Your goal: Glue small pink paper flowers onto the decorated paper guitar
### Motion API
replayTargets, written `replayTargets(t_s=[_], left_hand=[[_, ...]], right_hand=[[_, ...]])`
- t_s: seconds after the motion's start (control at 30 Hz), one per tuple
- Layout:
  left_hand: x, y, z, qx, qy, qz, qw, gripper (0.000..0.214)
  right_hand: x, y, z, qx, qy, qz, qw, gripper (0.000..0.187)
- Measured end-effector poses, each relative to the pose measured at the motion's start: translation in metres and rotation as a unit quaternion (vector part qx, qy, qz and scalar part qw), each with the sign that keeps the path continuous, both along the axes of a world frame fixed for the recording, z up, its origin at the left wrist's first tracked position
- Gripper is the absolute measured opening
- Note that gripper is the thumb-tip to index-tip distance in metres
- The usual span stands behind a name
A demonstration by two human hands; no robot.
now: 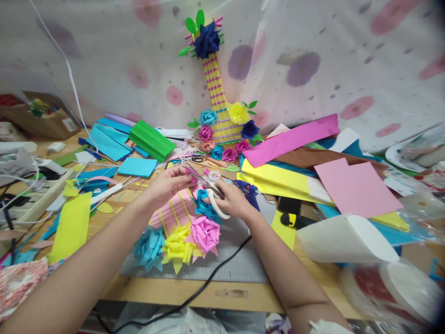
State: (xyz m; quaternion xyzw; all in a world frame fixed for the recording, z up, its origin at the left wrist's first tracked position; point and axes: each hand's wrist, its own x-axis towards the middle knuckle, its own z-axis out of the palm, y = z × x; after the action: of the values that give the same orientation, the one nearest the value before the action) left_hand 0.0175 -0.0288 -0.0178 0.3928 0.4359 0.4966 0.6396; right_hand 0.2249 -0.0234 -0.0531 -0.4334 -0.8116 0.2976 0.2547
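Head view, table: pale wooden table, its near edge bare, a grey mat lying at the middle.
Left hand: the left hand has thumb and fingertips pinched on a small pink scrap, above the mat's far part.
Right hand: fingers of the right hand curl around the white handles of the scissors; blades point far and left, at the scrap. Contact there is hard to tell.
Under the hands: a pink panel with yellow strips, paper flowers along its near end.
Cord: a black cord crosses the mat's near right part and the table edge.
Left side: yellow sheet, power strip, green paper; a brown box at far left.
Right side: pink sheet over yellow and blue paper, a white roll nearer.
Far middle: a flowered paper guitar stands upright.
Room: pale curtain with pink and purple blooms behind everything.
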Motion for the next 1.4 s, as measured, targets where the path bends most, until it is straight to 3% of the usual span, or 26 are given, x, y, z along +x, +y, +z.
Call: replayTargets(t_s=[0.57,0.87,1.03,1.17,1.3,1.4], left_hand=[[0.003,0.003,0.007,0.021,0.05,-0.036,0.998,0.025],[0.033,0.017,0.017,0.013,0.134,-0.133,0.982,0.021],[0.051,0.022,0.021,-0.036,0.15,-0.138,0.978,0.021],[0.059,0.022,0.023,-0.031,0.168,-0.163,0.972,0.023],[0.061,0.023,0.017,-0.012,0.188,-0.205,0.96,0.019],[0.064,0.025,0.009,-0.019,0.215,-0.222,0.951,0.021]], right_hand=[[0.014,-0.002,0.003,0.0,0.011,-0.002,1.0,0.037],[0.049,-0.011,-0.009,-0.037,0.027,-0.054,0.997,0.035],[0.063,-0.018,-0.019,-0.074,0.051,-0.069,0.994,0.028],[0.062,-0.024,-0.018,-0.095,0.057,-0.066,0.992,0.027],[0.049,-0.023,-0.02,-0.111,0.14,-0.097,0.979,0.031],[0.035,-0.019,-0.021,-0.149,0.281,-0.135,0.938,0.039]])
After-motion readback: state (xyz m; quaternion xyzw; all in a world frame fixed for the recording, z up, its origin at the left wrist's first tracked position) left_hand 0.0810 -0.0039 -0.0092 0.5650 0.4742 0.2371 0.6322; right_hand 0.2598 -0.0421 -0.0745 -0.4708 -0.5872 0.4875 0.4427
